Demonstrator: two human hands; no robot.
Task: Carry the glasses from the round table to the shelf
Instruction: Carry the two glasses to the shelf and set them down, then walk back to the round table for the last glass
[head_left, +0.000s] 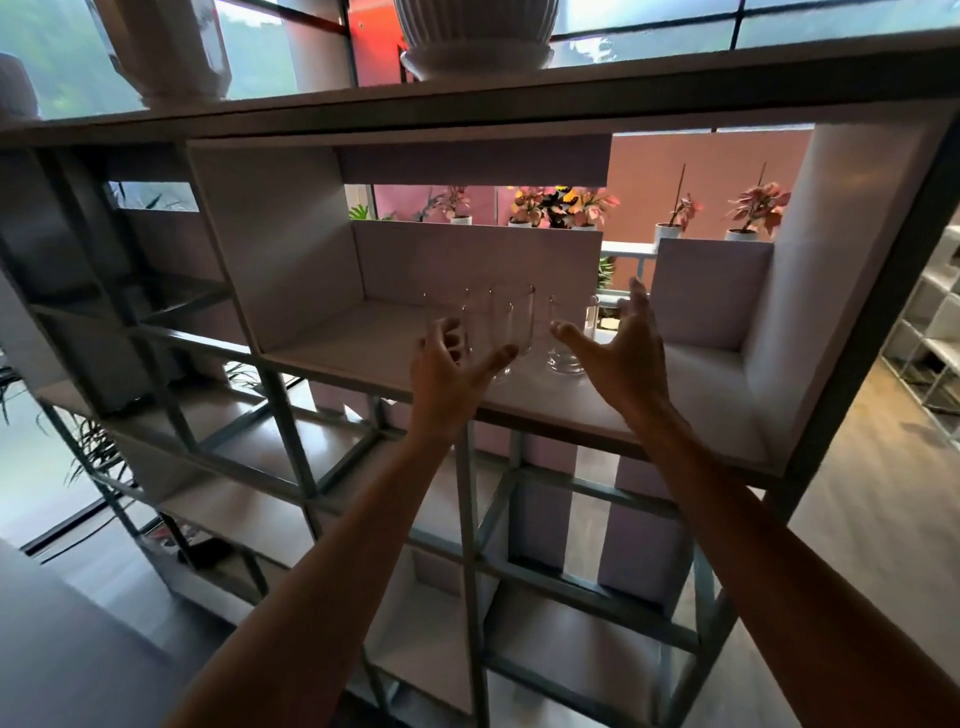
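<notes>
Several clear drinking glasses (511, 325) stand close together on a board of the open shelf (337, 343), in its wide middle compartment. My left hand (447, 369) is just in front of the left glasses, fingers spread, holding nothing. On the other side, my right hand (623, 348) is open beside the rightmost glass (566, 338), palm turned toward it and apart from it. Both forearms reach up from the bottom of the view. The round table is out of sight.
The shelf is a tall grid of dark bars and pale boards. White ribbed pots (478, 36) stand on its top board. Behind it are a window and potted pink plants (753, 213). A white wire rack (930, 332) stands at the right over wooden floor.
</notes>
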